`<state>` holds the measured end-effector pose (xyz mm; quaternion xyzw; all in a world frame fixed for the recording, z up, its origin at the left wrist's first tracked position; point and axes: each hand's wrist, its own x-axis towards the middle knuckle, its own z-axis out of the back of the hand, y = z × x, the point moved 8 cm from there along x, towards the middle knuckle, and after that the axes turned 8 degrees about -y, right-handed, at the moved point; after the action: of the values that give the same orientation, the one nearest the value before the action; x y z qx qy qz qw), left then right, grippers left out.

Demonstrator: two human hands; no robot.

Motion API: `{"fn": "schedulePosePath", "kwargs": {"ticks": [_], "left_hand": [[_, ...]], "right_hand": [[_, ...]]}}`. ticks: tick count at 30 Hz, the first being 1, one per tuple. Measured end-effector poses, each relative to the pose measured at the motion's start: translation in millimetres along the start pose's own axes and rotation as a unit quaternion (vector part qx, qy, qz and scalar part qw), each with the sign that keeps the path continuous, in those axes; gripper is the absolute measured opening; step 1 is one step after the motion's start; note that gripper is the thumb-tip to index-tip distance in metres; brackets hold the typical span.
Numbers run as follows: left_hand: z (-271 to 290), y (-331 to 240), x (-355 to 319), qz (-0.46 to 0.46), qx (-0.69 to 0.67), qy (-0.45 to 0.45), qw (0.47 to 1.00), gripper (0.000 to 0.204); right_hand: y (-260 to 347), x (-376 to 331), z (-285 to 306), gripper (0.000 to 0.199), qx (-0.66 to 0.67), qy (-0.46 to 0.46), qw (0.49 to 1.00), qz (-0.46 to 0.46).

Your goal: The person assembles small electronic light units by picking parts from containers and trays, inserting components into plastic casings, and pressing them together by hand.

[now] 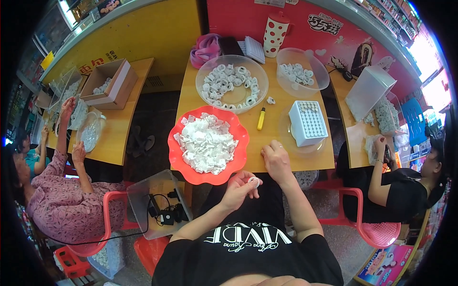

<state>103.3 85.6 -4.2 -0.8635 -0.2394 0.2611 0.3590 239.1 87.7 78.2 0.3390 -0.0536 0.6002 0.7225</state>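
Observation:
My left hand (240, 191) pinches a small white round plastic part (254, 182) between thumb and fingers, just off the table's near edge. My right hand (277, 161) lies at that edge with its fingers curled in; whether it holds anything small is hidden. A red scalloped bowl (172, 155) heaped with flat white plastic pieces (208, 145) is nearest my left hand. Ahead of my right hand lies a yellow screwdriver (261, 119), with one loose white part (271, 100) beyond it. A white tray (309, 133) filled with rows of small round pieces stands to the right.
Two clear tubs (202, 88) (320, 82) of white ring-shaped parts stand farther back. Behind them are a polka-dot tumbler (276, 35) and a pink cloth (206, 50). A clear bin (143, 193) with black cables stands lower left. People work at side tables left and right.

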Motion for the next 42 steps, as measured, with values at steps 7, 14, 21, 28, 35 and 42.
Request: {"fn": "schedulePosePath", "kwargs": {"ticks": [7,14,21,28,35,42], "left_hand": [[-6.5,-0.2,1.6,0.068,-0.162,0.079,0.981,0.030],[-9.2,-5.4,-1.8,0.061,-0.180,0.075,0.979,0.030],[-11.5,-0.8,-0.7,0.092,-0.233,0.081,0.965,0.028],[-13.7,2.7,4.6,0.103,-0.236,0.059,0.964,0.028],[-20.1,3.6,4.4,0.115,-0.231,0.068,0.964,0.024],[-21.1,5.5,1.6,0.107,-0.223,0.083,0.965,0.022]], "right_hand": [[-24.6,-26.3,17.7,0.015,0.092,-0.073,0.974,-0.192],[-8.3,-19.8,34.0,0.017,0.059,-0.135,0.989,-0.018],[-16.1,-33.7,29.2,0.014,0.182,-0.107,0.972,-0.099],[51.2,-46.9,74.1,0.020,0.183,-0.122,0.975,0.014],[70.2,-45.8,74.9,0.027,0.091,-0.113,0.981,0.127],[77.4,-41.1,72.6,0.028,0.076,-0.091,0.982,0.144]]}}
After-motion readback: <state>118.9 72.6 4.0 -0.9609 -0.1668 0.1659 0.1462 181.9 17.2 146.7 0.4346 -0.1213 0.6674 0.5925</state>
